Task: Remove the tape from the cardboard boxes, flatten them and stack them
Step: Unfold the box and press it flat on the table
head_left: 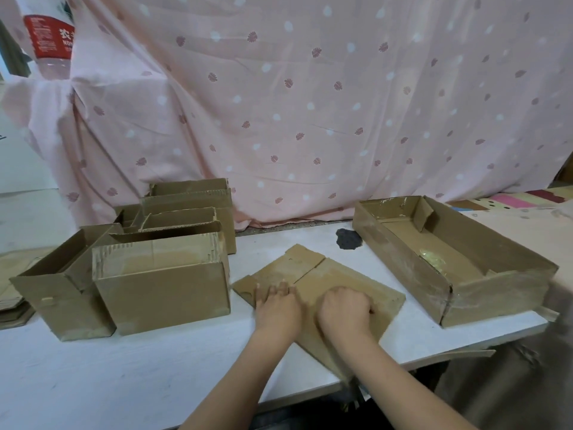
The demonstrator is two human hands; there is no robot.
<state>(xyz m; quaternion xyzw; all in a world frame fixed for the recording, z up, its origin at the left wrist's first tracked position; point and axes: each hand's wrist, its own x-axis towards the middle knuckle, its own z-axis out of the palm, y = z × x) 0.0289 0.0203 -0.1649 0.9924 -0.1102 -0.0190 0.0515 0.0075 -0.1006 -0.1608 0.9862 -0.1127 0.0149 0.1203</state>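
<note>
The flattened box point(325, 274) is dull brown, lying flat on the table point(124, 383) (one flap split). Its long axis runs from 10 to 4 o'clock. The left hand point(276, 308) presses it with straight fingers; the right hand point(345, 308) presses it with fingers curled under, seemingly clenched on nothing.

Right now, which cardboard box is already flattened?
The flattened box under both hands, left hand and right hand; the others stand upright.

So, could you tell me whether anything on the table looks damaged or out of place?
Yes. A dark patch marks the white table near the curtain, like a stain or chipped surface. The long shallow box on the right is split at its near corner. The flattened cardboard under both hands sticks out past the table's edge.
</note>
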